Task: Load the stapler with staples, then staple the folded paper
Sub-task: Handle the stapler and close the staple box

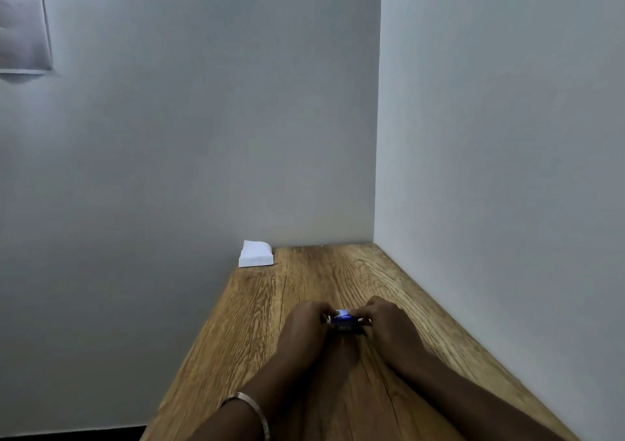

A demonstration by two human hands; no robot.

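Both hands, left hand [306, 325] and right hand [389, 322], pinch a small blue box [344, 319], probably staples, mid-tabletop [304, 288]; folded paper [256, 254] at far-left corner.

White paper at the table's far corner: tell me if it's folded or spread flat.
Folded. The white paper shows a raised, curved top layer over a thicker stacked edge, lying untouched on the wooden table.
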